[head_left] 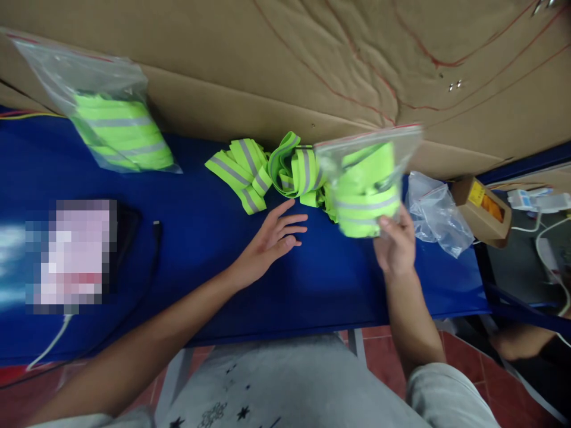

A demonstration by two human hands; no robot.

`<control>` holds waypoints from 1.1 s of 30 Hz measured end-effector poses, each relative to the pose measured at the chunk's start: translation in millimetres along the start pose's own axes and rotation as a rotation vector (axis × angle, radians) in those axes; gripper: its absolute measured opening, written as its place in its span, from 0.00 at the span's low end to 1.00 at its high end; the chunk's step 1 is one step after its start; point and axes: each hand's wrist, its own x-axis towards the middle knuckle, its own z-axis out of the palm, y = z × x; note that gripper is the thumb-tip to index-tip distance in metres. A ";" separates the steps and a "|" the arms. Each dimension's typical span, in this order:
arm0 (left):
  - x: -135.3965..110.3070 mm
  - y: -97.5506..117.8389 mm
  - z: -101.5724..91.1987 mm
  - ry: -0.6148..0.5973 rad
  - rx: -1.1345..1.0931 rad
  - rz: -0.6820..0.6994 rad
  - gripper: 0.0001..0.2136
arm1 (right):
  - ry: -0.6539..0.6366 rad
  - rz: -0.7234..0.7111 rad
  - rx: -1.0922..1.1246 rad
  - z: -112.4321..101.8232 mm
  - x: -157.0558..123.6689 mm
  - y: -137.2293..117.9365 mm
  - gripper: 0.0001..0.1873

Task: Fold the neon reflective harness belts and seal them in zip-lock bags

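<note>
- Near the middle of the bench [321, 285], by the foot of the cardboard panel [214, 89], lie the loose bands [263, 178]: bright yellow-green with grey stripes, heaped and outside any bag, so apparently the portion left unpacked.
- Just right of the loose bands, overlapping their end in view, a packed bag [368, 196] is gripped by the right hand [397, 238], thumb in front near its lower edge. Similar striped material sits inside; whether its red-lined top is sealed cannot be told.
- On the wearer's side of the loose bands, the left hand [276, 238] is open with fingers parted, holding nothing; its fingertips are very near the heap, contact unclear.
- Well left of the loose bands, a second bag [125, 134] with striped material inside rests against the panel and seems filled.
- Right of the loose bands, beyond the right hand, clear plastic [439, 214] with no bands visible in it lies beside a small box [482, 211].
- Two portions thus look bagged; the heap is too tangled to count.
</note>
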 end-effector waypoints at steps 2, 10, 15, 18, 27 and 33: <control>0.6 1.8 -1.4 0.020 -0.015 -0.027 0.28 | 0.204 -0.081 0.025 -12.1 11.9 -6.4 0.19; 2.0 12.2 3.3 0.154 0.063 -0.001 0.16 | 0.432 0.014 -0.276 -59.3 44.6 11.7 0.24; 0.3 19.9 1.4 0.302 0.161 0.153 0.09 | 0.404 -0.148 -0.732 -81.4 48.5 33.4 0.31; 1.4 22.7 -1.2 0.418 0.187 0.245 0.04 | 0.415 -0.321 -0.999 -81.0 43.6 29.2 0.32; 6.6 62.6 -54.9 0.617 0.758 0.470 0.15 | 0.238 -0.519 -1.057 -24.3 17.8 16.9 0.22; 39.8 81.0 -97.6 0.379 1.220 0.319 0.34 | -0.033 -0.500 -1.087 1.2 2.9 26.0 0.19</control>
